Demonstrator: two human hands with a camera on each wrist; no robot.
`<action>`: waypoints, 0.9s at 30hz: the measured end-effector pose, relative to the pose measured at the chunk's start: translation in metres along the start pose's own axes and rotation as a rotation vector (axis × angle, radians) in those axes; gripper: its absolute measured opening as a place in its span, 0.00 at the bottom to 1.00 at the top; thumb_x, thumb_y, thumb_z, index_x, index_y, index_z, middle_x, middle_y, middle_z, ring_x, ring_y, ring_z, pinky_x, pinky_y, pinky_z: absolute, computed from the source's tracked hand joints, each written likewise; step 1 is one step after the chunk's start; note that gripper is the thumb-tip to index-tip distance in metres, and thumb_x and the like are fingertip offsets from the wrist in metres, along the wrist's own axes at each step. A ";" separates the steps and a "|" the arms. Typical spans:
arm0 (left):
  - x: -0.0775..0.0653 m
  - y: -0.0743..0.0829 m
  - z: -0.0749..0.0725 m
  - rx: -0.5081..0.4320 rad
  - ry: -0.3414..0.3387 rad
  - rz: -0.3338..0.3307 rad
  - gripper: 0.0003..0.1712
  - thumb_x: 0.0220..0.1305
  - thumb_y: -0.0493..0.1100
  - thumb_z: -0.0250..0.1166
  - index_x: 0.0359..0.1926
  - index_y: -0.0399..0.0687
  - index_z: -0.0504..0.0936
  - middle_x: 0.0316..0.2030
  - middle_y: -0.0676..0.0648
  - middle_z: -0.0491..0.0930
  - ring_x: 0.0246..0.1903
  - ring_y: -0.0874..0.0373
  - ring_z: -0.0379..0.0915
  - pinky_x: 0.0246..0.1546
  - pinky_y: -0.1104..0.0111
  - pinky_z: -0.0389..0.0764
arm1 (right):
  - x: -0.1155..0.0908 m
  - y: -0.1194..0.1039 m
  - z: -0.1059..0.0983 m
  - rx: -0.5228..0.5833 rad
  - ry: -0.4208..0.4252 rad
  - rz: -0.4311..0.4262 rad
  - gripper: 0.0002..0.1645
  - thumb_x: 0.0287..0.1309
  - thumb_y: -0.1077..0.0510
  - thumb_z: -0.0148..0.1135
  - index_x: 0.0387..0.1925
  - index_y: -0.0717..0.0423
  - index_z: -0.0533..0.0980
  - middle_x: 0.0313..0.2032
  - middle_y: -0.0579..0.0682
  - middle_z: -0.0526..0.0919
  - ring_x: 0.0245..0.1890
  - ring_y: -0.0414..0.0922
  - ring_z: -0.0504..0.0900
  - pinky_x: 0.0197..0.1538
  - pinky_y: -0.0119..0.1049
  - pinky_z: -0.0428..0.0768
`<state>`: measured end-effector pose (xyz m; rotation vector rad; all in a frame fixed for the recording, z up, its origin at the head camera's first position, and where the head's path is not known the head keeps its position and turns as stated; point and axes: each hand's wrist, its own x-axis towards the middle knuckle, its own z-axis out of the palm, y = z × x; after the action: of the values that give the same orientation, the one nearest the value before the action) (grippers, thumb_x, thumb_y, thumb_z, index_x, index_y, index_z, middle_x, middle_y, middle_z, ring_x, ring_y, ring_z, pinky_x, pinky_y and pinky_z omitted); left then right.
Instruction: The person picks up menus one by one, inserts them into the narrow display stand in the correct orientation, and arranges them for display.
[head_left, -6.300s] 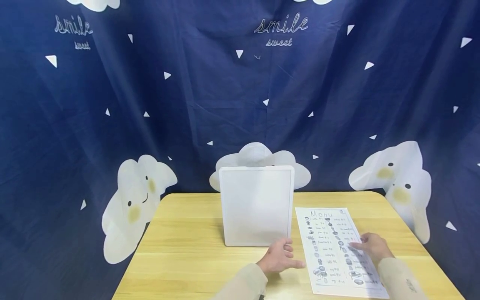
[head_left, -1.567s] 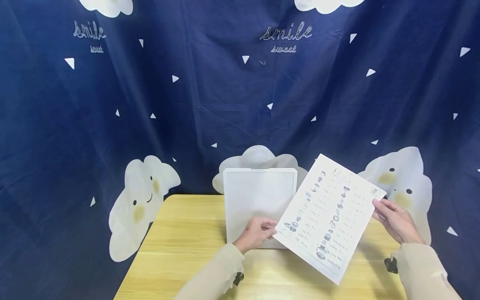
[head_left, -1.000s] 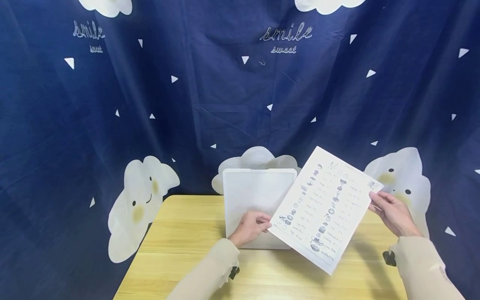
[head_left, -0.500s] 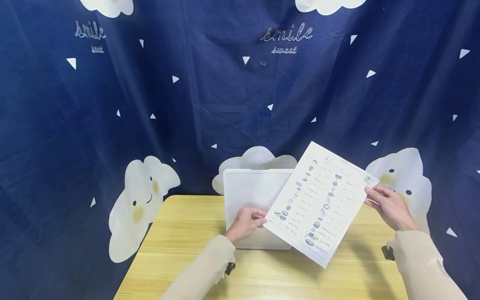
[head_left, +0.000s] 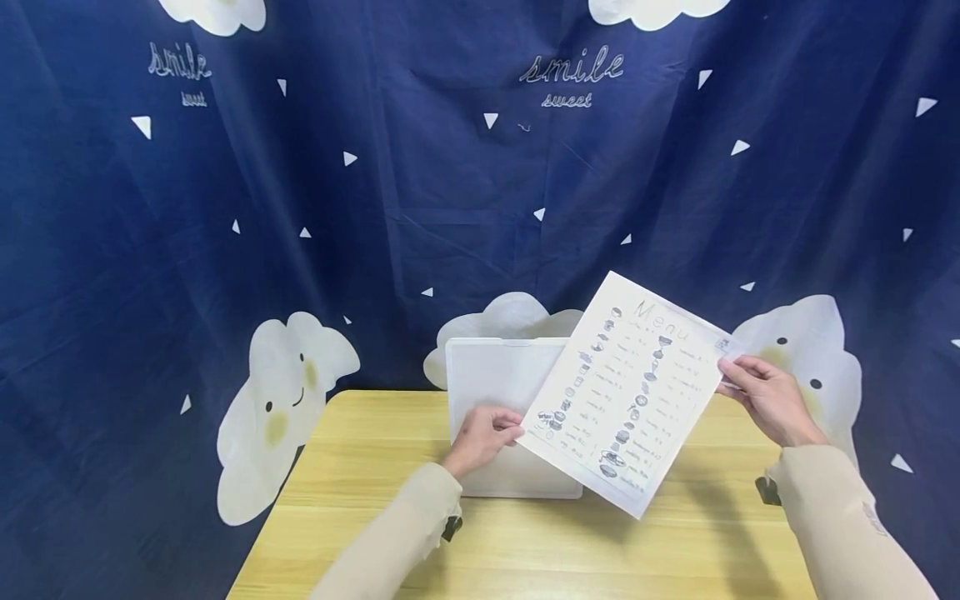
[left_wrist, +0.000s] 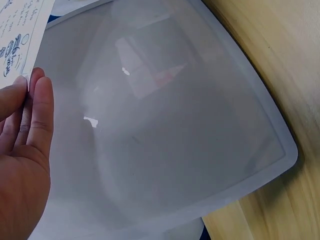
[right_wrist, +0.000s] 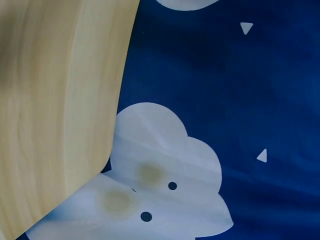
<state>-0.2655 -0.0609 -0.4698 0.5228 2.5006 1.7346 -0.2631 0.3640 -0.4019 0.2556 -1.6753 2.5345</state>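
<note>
A white menu sheet point(head_left: 628, 392) with small pictures and handwriting hangs tilted above the table, raised between both hands. Its lower-left corner is pinched by my left hand point(head_left: 483, 437); the left wrist view shows the thumb and fingers on that corner of the menu point(left_wrist: 20, 37). My right hand point(head_left: 771, 402) grips the upper-right edge, thumb in front and fingers mostly behind. Behind the left hand stands a white framed board point(head_left: 495, 375), upright, its right part covered by the menu. The board point(left_wrist: 175, 115) looks glossy in the left wrist view. The right wrist view shows neither hand nor menu.
The light wooden table point(head_left: 360, 467) has rounded far corners. Directly behind it hangs a dark blue curtain point(head_left: 450, 167) with white clouds and triangles. The board stands near the table's far edge, left of the menu.
Earlier the menu lay flat on the table under the right hand, with the left hand by the board. Both hands have since lifted it, and it has drifted left and up across the board.
</note>
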 end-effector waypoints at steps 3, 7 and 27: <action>0.000 0.000 -0.004 0.021 0.007 0.019 0.08 0.61 0.29 0.68 0.42 0.31 0.85 0.35 0.41 0.86 0.29 0.57 0.83 0.37 0.60 0.85 | 0.002 -0.003 0.003 -0.022 0.007 0.006 0.11 0.67 0.72 0.57 0.33 0.60 0.82 0.32 0.50 0.86 0.33 0.42 0.87 0.40 0.31 0.84; 0.001 0.001 -0.010 0.048 0.021 0.060 0.08 0.61 0.28 0.68 0.42 0.29 0.85 0.35 0.41 0.86 0.28 0.58 0.83 0.34 0.65 0.85 | 0.005 -0.005 0.008 -0.038 0.004 0.011 0.10 0.66 0.72 0.58 0.33 0.60 0.82 0.33 0.50 0.86 0.34 0.41 0.86 0.40 0.31 0.84; 0.007 0.007 -0.032 0.111 0.070 0.002 0.08 0.62 0.34 0.70 0.42 0.34 0.86 0.37 0.42 0.87 0.32 0.54 0.84 0.34 0.69 0.83 | 0.026 -0.014 0.035 -0.002 -0.041 -0.042 0.08 0.64 0.74 0.60 0.32 0.61 0.81 0.31 0.51 0.87 0.33 0.41 0.86 0.40 0.33 0.84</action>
<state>-0.2775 -0.0853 -0.4505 0.4789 2.6578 1.6494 -0.2829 0.3374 -0.3710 0.3409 -1.6683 2.5144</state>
